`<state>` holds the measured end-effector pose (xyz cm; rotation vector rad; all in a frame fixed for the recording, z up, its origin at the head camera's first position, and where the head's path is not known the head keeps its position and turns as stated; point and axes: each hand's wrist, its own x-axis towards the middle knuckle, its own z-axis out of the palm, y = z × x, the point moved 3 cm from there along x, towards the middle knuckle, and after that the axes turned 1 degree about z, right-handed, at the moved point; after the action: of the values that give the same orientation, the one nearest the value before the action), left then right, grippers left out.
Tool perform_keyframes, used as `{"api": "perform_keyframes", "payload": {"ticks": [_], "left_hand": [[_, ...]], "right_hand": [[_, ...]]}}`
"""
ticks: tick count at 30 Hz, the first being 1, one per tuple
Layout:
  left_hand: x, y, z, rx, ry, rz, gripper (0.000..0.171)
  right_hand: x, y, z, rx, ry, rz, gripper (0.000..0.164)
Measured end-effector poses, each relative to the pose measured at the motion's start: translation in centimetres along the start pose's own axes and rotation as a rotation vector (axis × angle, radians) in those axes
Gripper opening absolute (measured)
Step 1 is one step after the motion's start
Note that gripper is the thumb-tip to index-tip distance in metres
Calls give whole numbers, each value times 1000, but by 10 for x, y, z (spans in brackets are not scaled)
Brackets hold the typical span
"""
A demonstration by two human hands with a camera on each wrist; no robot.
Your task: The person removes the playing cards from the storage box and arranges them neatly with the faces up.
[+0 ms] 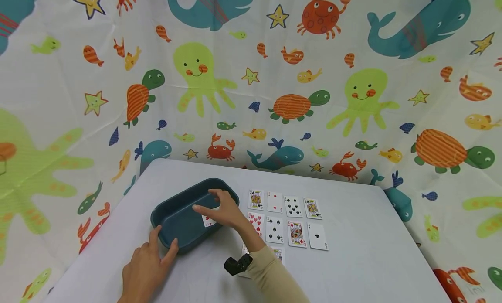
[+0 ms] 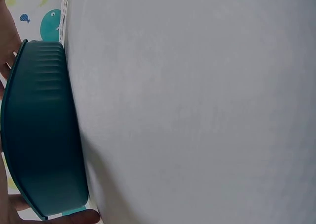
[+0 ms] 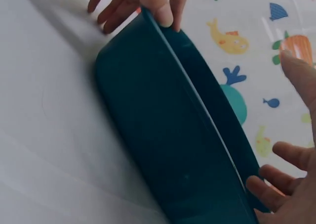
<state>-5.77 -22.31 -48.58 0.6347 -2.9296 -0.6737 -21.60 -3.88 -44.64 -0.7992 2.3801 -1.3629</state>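
A dark teal oblong tub (image 1: 176, 224) stands on the white table. My left hand (image 1: 144, 263) is at its near left end, with thumb and fingers gripping the rim, as the right wrist view shows. My right hand (image 1: 221, 211) is over the tub's right part, its thumb and fingers spread wide apart with nothing between them. In the right wrist view, several fingers of that right hand (image 3: 291, 179) overlap the tub's rim. A playing card (image 1: 208, 221) with red marks lies inside the tub, partly hidden by the right hand.
Right of the tub, playing cards lie face up in rows, among them a king (image 1: 296, 233) and a black-suited card (image 1: 317, 236). The right forearm covers part of the nearest row. A curtain (image 1: 251, 76) printed with sea animals hangs behind the table (image 1: 361, 233).
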Motion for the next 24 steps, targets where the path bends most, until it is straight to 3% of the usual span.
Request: {"api": "perform_keyframes", "payload": {"ticks": [7,20,24], "left_hand": [[1,0,1,17,-13,-15,90],[1,0,0,3,-17,-22,89],[1,0,0,2,-8,-15,88]], "right_hand": [[14,-2,2,-273,-104,30,87],[33,4,14,-694,-151,150,89],[37,5,19,-771,-169,208,87]]}}
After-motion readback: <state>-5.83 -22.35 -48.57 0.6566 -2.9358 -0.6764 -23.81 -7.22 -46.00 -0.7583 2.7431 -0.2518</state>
